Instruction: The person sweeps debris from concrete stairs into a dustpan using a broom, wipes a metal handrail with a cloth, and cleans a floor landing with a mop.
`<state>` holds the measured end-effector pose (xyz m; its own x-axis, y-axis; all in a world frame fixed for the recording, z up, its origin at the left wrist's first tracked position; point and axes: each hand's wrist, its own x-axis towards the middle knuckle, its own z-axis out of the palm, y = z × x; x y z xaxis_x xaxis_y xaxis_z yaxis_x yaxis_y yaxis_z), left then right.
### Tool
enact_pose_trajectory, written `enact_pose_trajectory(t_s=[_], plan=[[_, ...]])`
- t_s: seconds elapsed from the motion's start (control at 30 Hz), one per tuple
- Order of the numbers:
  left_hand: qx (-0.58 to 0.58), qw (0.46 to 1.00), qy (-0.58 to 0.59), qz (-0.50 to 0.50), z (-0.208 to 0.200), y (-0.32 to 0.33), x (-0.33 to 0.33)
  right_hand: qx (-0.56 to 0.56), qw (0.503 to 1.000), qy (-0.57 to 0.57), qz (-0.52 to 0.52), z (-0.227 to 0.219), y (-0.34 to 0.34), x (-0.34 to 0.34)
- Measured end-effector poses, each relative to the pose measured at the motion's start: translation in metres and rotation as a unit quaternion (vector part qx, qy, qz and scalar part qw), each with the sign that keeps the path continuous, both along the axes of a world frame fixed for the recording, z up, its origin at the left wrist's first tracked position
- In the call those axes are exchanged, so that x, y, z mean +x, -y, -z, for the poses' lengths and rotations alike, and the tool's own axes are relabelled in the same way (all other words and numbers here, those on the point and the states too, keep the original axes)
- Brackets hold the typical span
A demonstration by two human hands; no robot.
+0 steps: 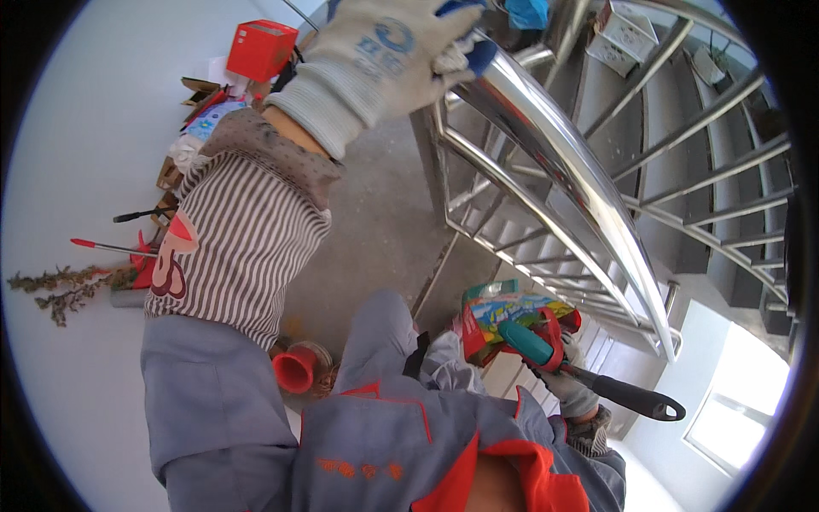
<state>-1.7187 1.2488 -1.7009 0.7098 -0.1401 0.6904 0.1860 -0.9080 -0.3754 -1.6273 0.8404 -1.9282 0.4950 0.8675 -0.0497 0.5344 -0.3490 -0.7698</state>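
Observation:
My left hand, in a white knit glove with blue-coated fingertips, reaches up to the polished metal handrail. Its fingers are closed on a crumpled white cloth, pressed at the top end of the rail. Low on the right is my right hand in a greyish glove, partly hidden. It is closed around a tool with a black handle and a teal part. A colourful shopping bag with a red strap hangs beside that hand; whether the strap is in my fingers, I cannot tell.
Metal balusters and curved stairs fill the right side. Along the left wall lie a red box, cardboard and bags. Dried branches and a red-mouthed container are lower down. A bright window is at lower right.

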Motion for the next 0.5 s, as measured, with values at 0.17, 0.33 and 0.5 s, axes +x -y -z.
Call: enact_pose_trajectory(t_s=[0.17,0.33,0.5], plan=[[-0.084,0.987,0.08,0.114,-0.032,-0.077,-0.038,0.007,0.995,-0.077,-0.064,-0.022,-0.052,-0.019],[-0.42,0.908,0.009,-0.009,-0.05,-0.122,-0.039,-0.004,0.994,-0.008,-0.108,-0.036,-0.126,-0.068],[-0.416,0.909,-0.031,-0.019,-0.021,-0.2,-0.113,-0.003,0.978,0.075,-0.197,-0.066,-0.239,-0.135]])
